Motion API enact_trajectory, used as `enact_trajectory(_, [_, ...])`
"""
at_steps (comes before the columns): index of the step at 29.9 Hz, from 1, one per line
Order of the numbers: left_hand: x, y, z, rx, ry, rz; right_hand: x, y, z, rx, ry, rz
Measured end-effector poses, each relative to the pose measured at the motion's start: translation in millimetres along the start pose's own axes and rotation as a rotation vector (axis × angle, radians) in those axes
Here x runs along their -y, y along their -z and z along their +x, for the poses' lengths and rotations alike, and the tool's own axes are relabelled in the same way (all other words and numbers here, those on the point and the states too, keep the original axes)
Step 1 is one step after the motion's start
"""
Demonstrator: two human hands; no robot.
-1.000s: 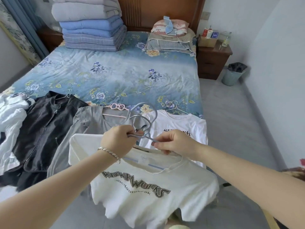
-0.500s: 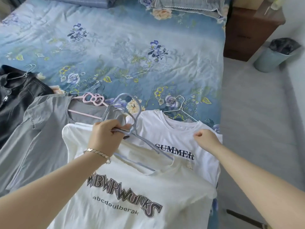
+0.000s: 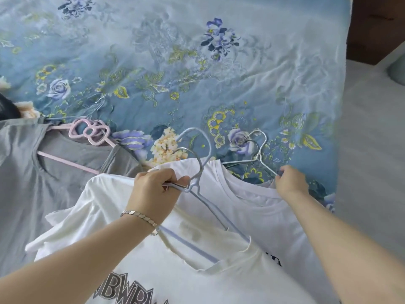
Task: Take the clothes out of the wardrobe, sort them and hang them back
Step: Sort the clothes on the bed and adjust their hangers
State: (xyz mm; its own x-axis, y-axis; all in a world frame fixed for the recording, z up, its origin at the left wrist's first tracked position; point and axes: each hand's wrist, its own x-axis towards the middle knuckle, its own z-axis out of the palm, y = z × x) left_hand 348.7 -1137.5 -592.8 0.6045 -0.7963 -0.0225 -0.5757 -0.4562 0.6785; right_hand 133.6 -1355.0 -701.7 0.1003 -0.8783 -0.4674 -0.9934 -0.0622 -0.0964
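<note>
In the lower middle of the frame the left hand (image 3: 153,189), with a bracelet (image 3: 140,216) on its wrist, has its fingers curled tight round the neck of a light blue hanger (image 3: 205,148), and a thin silver hook sits in the same grip. That hanger runs down into the collar of a cream printed T-shirt (image 3: 131,270), which fills the bottom centre of the frame and lies partly over the garments beside it. Right of centre the right hand (image 3: 290,183) pinches the sloping arm of a silver wire hanger (image 3: 259,153). This hanger sits in the neck of a white T-shirt (image 3: 263,211), spread flat on the floral bedspread (image 3: 175,62) near the bed's right edge. At centre left a grey T-shirt (image 3: 43,183) lies on a pink hanger (image 3: 89,132) with a bow-shaped top. A dark garment (image 3: 6,106) shows at the left edge. A brown wooden cabinet (image 3: 377,29) stands in the upper right corner, with pale floor (image 3: 372,150) below it.
</note>
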Motion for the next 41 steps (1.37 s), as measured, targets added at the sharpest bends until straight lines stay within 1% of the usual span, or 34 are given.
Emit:
enact_trajectory(2, [2,-3,3,-0.004,0.006,0.013,4,0,5,-0.050,0.008,0.032])
enact_trajectory(4, [3,-4,2,0.003,-0.008,0.029,8,7,-2,-0.122,0.025,0.164])
enact_trajectory(5, [4,-2,1,0.010,-0.027,0.054,10,13,-9,-0.136,0.034,0.240])
enact_trajectory(6, [4,0,-1,0.018,-0.048,0.090,12,20,-18,-0.114,0.070,0.300])
enact_trajectory(7, [2,5,-4,0.022,-0.068,0.121,14,28,-30,-0.041,0.130,0.352])
enact_trajectory(8, [-1,10,-6,0.027,-0.088,0.141,17,40,-46,0.073,0.189,0.407])
enact_trajectory(10, [-10,19,-10,0.077,-0.078,0.159,26,67,-86,0.360,0.257,0.544])
enact_trajectory(11, [-15,25,-13,0.102,-0.045,0.165,31,80,-108,0.477,0.283,0.604])
enact_trajectory(12, [-19,30,-15,0.106,-0.016,0.189,36,93,-131,0.553,0.316,0.643])
enact_trajectory(14, [-26,39,-25,0.096,-0.019,0.239,40,105,-174,0.610,0.385,0.680])
enact_trajectory(15, [-30,44,-30,0.081,-0.045,0.245,42,108,-193,0.601,0.423,0.699])
enact_trajectory(16, [-38,57,-42,0.075,-0.073,0.240,42,114,-220,0.551,0.477,0.700])
enact_trajectory(18, [-44,66,-52,0.100,-0.069,0.215,42,112,-244,0.481,0.557,0.666])
enact_trajectory(20, [-54,86,-70,0.100,-0.087,0.187,39,117,-277,0.431,0.578,0.614])
enact_trajectory(25, [-86,161,-138,0.093,-0.193,0.073,35,147,-380,0.337,0.656,0.598])
enact_trajectory(28, [-104,211,-178,0.110,-0.240,0.087,37,167,-445,0.262,0.691,0.541])
enact_trajectory(30, [-115,244,-203,0.161,-0.250,0.117,42,178,-487,0.233,0.709,0.494])
enact_trajectory(32, [-127,272,-226,0.187,-0.292,0.152,48,184,-526,0.249,0.697,0.465])
enact_trajectory(35, [-139,310,-256,0.225,-0.343,0.212,54,188,-579,0.242,0.670,0.566])
enact_trajectory(37, [-146,338,-273,0.266,-0.420,0.247,57,194,-611,0.221,0.664,0.616])
enact_trajectory(39, [-150,365,-285,0.371,-0.492,0.254,58,203,-637,0.194,0.682,0.580])
enact_trajectory(41, [-151,387,-297,0.510,-0.551,0.171,57,213,-658,0.157,0.706,0.524])
